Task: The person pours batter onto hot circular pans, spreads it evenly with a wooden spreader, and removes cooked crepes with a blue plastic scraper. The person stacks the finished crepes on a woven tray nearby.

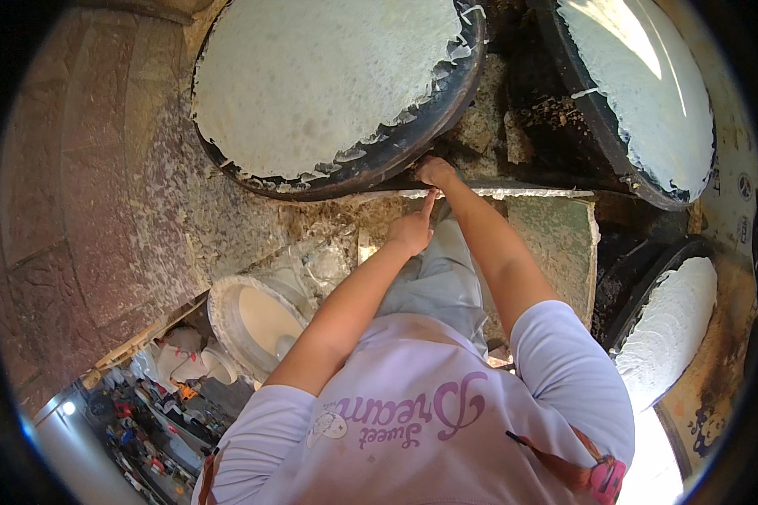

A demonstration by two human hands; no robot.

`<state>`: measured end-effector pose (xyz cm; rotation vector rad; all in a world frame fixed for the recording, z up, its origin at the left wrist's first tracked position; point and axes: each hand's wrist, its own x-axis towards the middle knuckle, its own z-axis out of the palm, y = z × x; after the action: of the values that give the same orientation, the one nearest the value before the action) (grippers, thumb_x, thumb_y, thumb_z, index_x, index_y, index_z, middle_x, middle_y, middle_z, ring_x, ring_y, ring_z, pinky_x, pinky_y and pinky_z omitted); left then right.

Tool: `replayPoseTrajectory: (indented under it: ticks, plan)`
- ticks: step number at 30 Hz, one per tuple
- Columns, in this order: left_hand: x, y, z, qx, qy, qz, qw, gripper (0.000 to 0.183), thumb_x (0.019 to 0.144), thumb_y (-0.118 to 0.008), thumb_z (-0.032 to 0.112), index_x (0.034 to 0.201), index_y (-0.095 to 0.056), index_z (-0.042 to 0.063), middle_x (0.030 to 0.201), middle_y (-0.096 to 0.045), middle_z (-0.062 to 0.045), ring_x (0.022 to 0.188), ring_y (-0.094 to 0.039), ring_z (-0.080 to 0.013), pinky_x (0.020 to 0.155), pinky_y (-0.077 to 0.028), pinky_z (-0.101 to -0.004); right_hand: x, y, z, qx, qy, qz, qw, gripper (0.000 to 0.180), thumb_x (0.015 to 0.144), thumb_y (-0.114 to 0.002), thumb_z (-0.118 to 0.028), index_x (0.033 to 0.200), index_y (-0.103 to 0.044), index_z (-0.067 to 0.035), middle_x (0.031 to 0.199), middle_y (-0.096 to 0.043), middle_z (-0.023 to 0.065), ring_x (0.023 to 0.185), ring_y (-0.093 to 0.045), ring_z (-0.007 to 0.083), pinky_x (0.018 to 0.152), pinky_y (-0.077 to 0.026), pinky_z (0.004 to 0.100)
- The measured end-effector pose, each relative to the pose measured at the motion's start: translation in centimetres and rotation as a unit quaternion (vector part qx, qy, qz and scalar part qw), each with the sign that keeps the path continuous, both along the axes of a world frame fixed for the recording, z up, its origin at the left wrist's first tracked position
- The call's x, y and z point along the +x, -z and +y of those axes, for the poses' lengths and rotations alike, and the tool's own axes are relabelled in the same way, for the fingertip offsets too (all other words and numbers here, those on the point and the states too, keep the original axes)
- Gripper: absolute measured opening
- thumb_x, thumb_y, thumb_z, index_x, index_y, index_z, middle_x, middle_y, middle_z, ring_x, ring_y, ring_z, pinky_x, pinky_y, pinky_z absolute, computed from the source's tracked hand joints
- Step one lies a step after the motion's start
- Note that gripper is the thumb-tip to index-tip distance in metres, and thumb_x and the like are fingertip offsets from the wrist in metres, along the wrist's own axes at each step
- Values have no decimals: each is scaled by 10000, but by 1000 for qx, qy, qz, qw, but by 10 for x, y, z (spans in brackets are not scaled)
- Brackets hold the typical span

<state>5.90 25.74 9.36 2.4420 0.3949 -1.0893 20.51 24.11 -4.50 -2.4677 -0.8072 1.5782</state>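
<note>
Before me a large round griddle (461, 104) with a dark rim bears a sheet of pale batter (322, 82), ragged along its edge. My right hand (436, 172) is curled at the underside of the rim nearest me. Its fingertips are hidden, so what they touch or hold does not show. Just below it, my left hand (412, 230) reaches to a batter-crusted ledge (511, 192), index finger extended and the other fingers curled. No object shows in the left hand. Left of my left forearm, a bucket (227, 309) contains cream-coloured batter (265, 315).
Two more batter-coated griddles stand on the right, one at the far right (644, 101) and one nearer (666, 328). A splattered green panel (549, 246) is beside my right forearm. Reddish stone-patterned flooring (88, 158) lies left. Assorted goods (158, 429) fill the lower left.
</note>
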Motion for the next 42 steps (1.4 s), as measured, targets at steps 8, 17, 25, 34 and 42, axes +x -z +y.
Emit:
replayPoseTrajectory:
  ticks: [8, 17, 25, 34, 42]
  plan:
    - [-4, 8, 5, -16, -4, -26, 1000, 898, 825, -575, 267, 1445, 72, 220, 893, -645, -188, 776, -626, -356, 677, -496, -455, -8, -24, -2, -20, 102, 14, 995, 337, 827, -513, -242, 1044, -640, -17, 1038, -652, 134, 888, -660, 254, 754, -522, 389]
    - [-4, 9, 4, -12, 14, -14, 1000, 918, 829, -573, 260, 1438, 111, 195, 838, -648, -197, 724, -633, -344, 634, -501, -449, 2, -24, -6, -38, 83, -55, 994, 341, 796, -494, -196, 1076, -642, -68, 1120, -615, 156, 1056, -583, 327, 845, -480, 403]
    - [-1, 5, 2, -9, 11, -10, 1000, 910, 839, -564, 255, 1436, 121, 206, 868, -648, -209, 743, -635, -349, 657, -505, -451, 3, -63, -15, -24, 164, -22, 986, 323, 751, -555, -147, 1031, -654, -20, 1069, -628, 192, 1011, -604, 339, 805, -494, 417]
    - [0, 1, 3, 1, 22, 8, 1000, 888, 849, -548, 277, 1441, 110, 211, 883, -643, -183, 746, -628, -337, 653, -503, -440, -4, -82, -10, -60, 143, -26, 988, 250, 818, -545, -189, 971, -685, -51, 973, -679, 96, 898, -659, 237, 699, -532, 373]
    - [-3, 7, 2, 16, 31, -26, 999, 916, 844, -564, 294, 1435, 130, 204, 878, -646, -180, 750, -631, -339, 662, -503, -450, 4, -81, -7, -49, 11, -78, 996, 308, 833, -508, -210, 1053, -660, -57, 1077, -650, 89, 993, -629, 241, 769, -512, 351]
